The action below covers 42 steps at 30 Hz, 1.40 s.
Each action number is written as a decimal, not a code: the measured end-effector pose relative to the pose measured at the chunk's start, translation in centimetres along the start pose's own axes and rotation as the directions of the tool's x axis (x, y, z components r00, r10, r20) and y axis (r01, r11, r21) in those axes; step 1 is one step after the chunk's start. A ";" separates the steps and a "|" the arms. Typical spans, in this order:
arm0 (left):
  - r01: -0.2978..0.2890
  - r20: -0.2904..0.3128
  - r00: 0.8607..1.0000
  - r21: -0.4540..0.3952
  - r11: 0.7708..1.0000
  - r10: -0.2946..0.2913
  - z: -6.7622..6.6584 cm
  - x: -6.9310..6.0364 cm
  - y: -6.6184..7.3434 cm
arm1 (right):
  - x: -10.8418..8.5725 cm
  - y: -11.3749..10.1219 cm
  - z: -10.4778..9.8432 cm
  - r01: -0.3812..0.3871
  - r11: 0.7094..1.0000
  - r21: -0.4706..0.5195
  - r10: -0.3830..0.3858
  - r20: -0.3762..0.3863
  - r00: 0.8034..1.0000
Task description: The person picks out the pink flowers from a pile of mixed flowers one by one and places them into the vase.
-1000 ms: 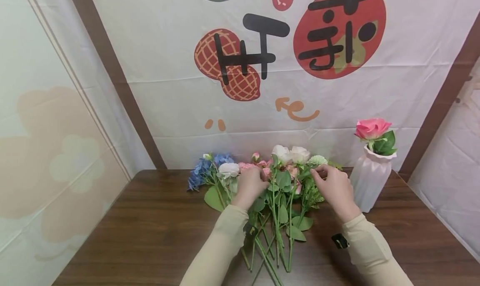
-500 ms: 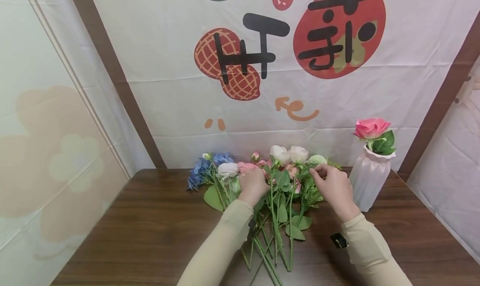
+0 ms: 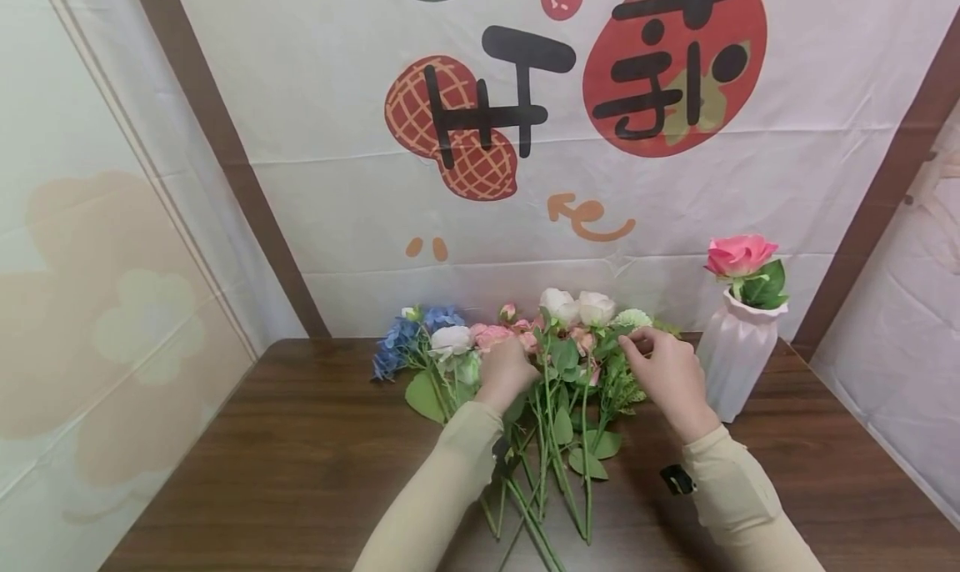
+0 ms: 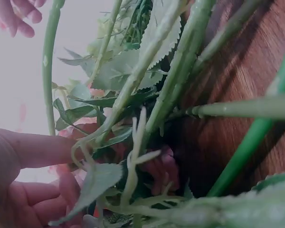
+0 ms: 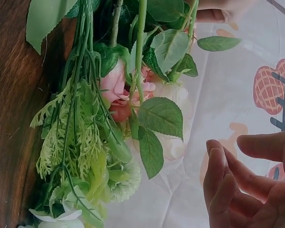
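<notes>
A bunch of artificial flowers [image 3: 551,388] lies on the table, stems towards me, with white, pink and blue blooms at the far end. My left hand [image 3: 506,373] is in among them, near the pink blooms [image 3: 491,336]. In the left wrist view, its fingers [image 4: 47,149] touch leaves and thin stems; leaves hide whether they pinch one. My right hand [image 3: 667,380] hovers by the right side of the bunch, near the pale green pompon flower [image 3: 633,318]. The right wrist view shows thumb and fingers [image 5: 249,183] bent and apart, holding nothing.
A white pleated vase [image 3: 738,359] stands at the right with one pink rose [image 3: 741,256] in it. Blue hydrangeas [image 3: 397,347] lie at the left of the bunch. Behind the wooden table [image 3: 322,472] hangs a printed white cloth [image 3: 337,197].
My left hand shifts slightly among the flowers. The white rose beside it has moved a little left, and the front end of one stem right. My right hand stays nearly still.
</notes>
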<state>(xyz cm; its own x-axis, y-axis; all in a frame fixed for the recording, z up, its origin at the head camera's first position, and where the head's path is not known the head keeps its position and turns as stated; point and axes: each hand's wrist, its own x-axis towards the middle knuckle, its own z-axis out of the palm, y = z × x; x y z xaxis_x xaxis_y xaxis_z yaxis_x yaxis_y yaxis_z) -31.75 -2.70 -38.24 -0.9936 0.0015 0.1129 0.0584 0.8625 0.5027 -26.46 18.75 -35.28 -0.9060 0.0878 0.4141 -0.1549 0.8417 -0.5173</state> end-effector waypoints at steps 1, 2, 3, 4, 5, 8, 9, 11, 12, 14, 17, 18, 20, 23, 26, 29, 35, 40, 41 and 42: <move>0.000 -0.017 1.000 -0.021 1.000 -0.001 0.0 -0.1 -0.1 | 0.0 0.0 0.0 -0.001 1.000 0.000 0.001 0.001 1.000; -0.006 -0.033 0.999 -0.034 0.999 0.005 0.0 -0.1 -0.2 | 0.0 0.0 0.0 -0.003 1.000 -0.001 0.003 0.002 1.000; -0.014 -0.049 0.999 -0.047 0.999 0.011 0.0 -0.2 -0.2 | 0.0 0.0 0.0 -0.005 1.000 -0.002 0.005 0.002 1.000; -0.021 -0.061 0.998 -0.057 0.998 0.017 0.0 -0.2 -0.3 | 0.0 0.0 0.0 -0.006 1.000 -0.004 0.006 0.001 1.000; -0.021 -0.066 0.998 -0.070 0.997 0.016 -0.1 -0.3 -0.3 | 0.0 0.0 0.0 -0.006 1.000 -0.005 0.006 0.001 1.000; -0.017 -0.070 0.997 -0.092 0.996 0.010 -0.3 -0.5 -0.3 | 0.1 -0.1 0.0 -0.004 1.000 -0.007 0.004 0.005 1.000; -0.010 -0.068 0.998 -0.098 0.995 0.004 -0.4 -0.6 -0.3 | 0.1 -0.1 0.1 -0.003 1.000 -0.006 0.003 0.008 1.000; -0.002 -0.077 0.997 -0.108 0.994 -0.007 -0.5 -0.8 -0.3 | 0.1 0.0 0.2 -0.002 1.000 -0.004 0.002 0.013 1.000; -0.002 -0.089 0.996 -0.112 0.994 -0.008 -0.6 -0.8 -0.3 | 0.1 0.0 0.2 -0.001 1.000 -0.002 0.001 0.012 1.000; -0.004 -0.113 0.994 -0.137 0.991 -0.011 -0.7 -1.0 -0.3 | 0.1 0.0 0.3 -0.001 1.000 -0.002 0.001 0.012 1.000; -0.013 -0.145 0.989 -0.196 0.980 -0.016 -0.8 -1.2 -0.4 | 0.1 0.0 0.3 0.005 1.000 0.001 -0.005 0.001 1.000; -0.010 -0.146 0.989 -0.217 0.976 -0.023 -0.9 -1.2 -0.4 | 0.1 0.0 0.3 0.007 1.000 0.002 -0.007 -0.002 1.000; -0.004 -0.139 0.990 -0.250 0.968 -0.032 -1.2 -1.2 -0.5 | 0.1 0.0 0.3 0.007 1.000 0.002 -0.007 -0.003 1.000; 0.002 -0.134 0.990 -0.274 0.962 -0.041 -1.8 -1.2 -0.5 | 0.1 -0.2 0.2 0.007 1.000 0.003 -0.007 -0.004 1.000; 0.004 -0.146 0.988 -0.281 0.960 -0.047 -2.3 -1.2 -0.6 | 0.0 -0.4 0.1 0.008 1.000 0.006 -0.008 0.005 1.000; 0.002 -0.155 0.987 -0.286 0.958 -0.048 -2.7 -1.3 -0.6 | 0.0 -0.7 0.1 0.015 1.000 0.007 -0.016 0.012 1.000; 0.019 -0.163 0.984 -0.307 0.951 -0.073 -3.5 -1.4 -0.7 | -0.1 -1.1 0.4 0.006 1.000 0.002 -0.006 0.014 1.000; 0.026 -0.176 0.981 -0.305 0.952 -0.083 -4.0 -1.6 -0.6 | 0.0 -1.6 0.6 -0.012 1.000 0.013 0.011 0.032 0.999; 0.021 -0.185 0.980 -0.303 0.953 -0.080 -4.1 -1.7 -0.6 | 0.0 -1.7 0.6 -0.012 1.000 0.014 0.012 0.037 0.999; 0.017 -0.193 0.978 -0.306 0.952 -0.080 -4.2 -1.8 -0.6 | 0.0 -1.8 0.6 -0.010 1.000 0.014 0.009 0.039 0.999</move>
<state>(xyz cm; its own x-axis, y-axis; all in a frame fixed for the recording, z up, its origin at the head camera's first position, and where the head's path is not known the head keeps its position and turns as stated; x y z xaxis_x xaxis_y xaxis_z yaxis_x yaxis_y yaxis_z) -29.63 -5.34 -35.16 -0.9578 -0.1649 0.2353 0.0679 0.6658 0.7430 -26.45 16.90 -34.79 -0.9221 0.0749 0.3798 -0.1514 0.8332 -0.5319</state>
